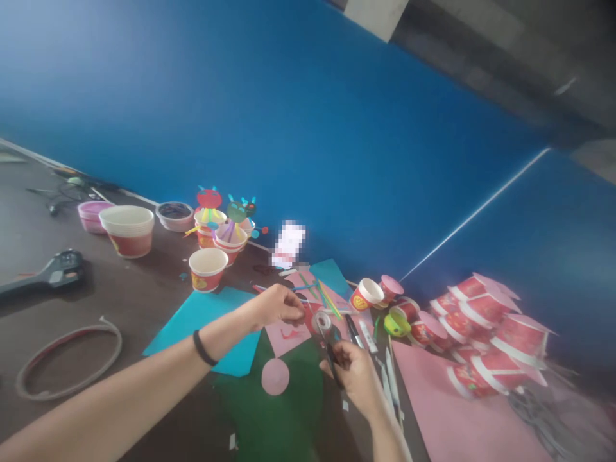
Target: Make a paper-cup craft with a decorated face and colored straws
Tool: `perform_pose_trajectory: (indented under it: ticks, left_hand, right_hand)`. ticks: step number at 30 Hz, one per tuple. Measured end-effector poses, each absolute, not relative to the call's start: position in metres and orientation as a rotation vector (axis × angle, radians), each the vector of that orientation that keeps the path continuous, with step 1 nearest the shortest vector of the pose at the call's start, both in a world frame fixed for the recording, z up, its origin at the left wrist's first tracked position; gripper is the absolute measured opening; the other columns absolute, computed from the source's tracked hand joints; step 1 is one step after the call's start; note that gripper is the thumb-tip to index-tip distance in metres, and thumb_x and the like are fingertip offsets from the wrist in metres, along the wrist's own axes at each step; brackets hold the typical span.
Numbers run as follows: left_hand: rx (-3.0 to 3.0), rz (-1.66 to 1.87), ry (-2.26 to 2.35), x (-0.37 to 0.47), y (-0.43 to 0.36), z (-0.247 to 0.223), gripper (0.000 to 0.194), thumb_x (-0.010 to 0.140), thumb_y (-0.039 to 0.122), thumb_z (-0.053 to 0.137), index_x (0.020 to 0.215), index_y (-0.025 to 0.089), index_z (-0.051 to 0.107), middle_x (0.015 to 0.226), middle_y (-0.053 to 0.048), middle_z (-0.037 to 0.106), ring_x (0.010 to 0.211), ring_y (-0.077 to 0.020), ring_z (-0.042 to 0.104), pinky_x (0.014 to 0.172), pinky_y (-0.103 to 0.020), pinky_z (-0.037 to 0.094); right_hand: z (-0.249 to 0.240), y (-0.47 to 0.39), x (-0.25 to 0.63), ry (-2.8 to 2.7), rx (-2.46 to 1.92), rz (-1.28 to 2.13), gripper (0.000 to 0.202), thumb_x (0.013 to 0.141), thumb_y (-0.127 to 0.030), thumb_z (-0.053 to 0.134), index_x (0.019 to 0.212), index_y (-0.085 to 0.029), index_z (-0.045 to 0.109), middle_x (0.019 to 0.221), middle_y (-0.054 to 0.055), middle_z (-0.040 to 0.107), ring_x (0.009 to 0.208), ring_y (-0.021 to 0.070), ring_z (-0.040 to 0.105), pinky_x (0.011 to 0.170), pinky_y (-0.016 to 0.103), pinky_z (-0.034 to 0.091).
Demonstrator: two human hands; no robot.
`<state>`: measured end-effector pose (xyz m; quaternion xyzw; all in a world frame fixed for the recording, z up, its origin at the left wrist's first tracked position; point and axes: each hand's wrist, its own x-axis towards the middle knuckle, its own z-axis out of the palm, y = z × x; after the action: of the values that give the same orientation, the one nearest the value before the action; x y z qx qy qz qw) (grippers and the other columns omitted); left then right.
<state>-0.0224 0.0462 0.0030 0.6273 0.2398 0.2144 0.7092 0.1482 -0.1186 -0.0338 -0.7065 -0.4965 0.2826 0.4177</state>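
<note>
My left hand (279, 306) is closed in a pinch above the pink paper (287, 332); what it holds is too small to make out. A black band circles that wrist. To its right, my right hand (353, 369) grips dark-handled scissors (332, 359), their blades pointing up toward a small roll of tape (321, 323). Below the hands, a pink paper circle (275, 376) lies on a dark green sheet (274, 417). A blue sheet (231, 359) extends under my left forearm.
Paper cups (208, 269), some with paper figures, stand at the back left. Stacked red cups (481, 333) sit at the right beside a pink sheet (433, 391). Markers (353, 330) lie near my right hand. A coiled ring (70, 362) rests at the left. A blue wall (308, 128) rises behind.
</note>
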Motion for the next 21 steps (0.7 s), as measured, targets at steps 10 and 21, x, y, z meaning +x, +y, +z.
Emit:
perform_pose_trajectory:
  ticks: [10, 21]
  left_hand:
    - [1.986, 0.184, 0.511, -0.051, 0.073, 0.016, 0.016, 0.060, 0.015, 0.059, 0.064, 0.019, 0.074, 0.062, -0.004, 0.071, 0.062, -0.0205, 0.065, 0.056, -0.024, 0.047]
    - [2.077, 0.136, 0.485, -0.050, 0.077, 0.011, 0.014, 0.065, 0.019, 0.059, 0.065, 0.017, 0.073, 0.062, -0.004, 0.070, 0.062, -0.0189, 0.065, 0.058, -0.023, 0.046]
  right_hand:
    - [-0.032, -0.120, 0.140, -1.501, -1.961, 0.436, 0.024, 0.062, -0.038, 0.074, 0.064, -0.020, 0.059, 0.061, -0.003, 0.055, 0.058, 0.0144, 0.049, 0.054, 0.022, 0.035]
    - [-0.032, -0.119, 0.136, -1.610, -1.978, 0.330, 0.025, 0.063, -0.037, 0.075, 0.060, -0.021, 0.056, 0.060, -0.003, 0.056, 0.058, 0.0151, 0.051, 0.053, 0.023, 0.032]
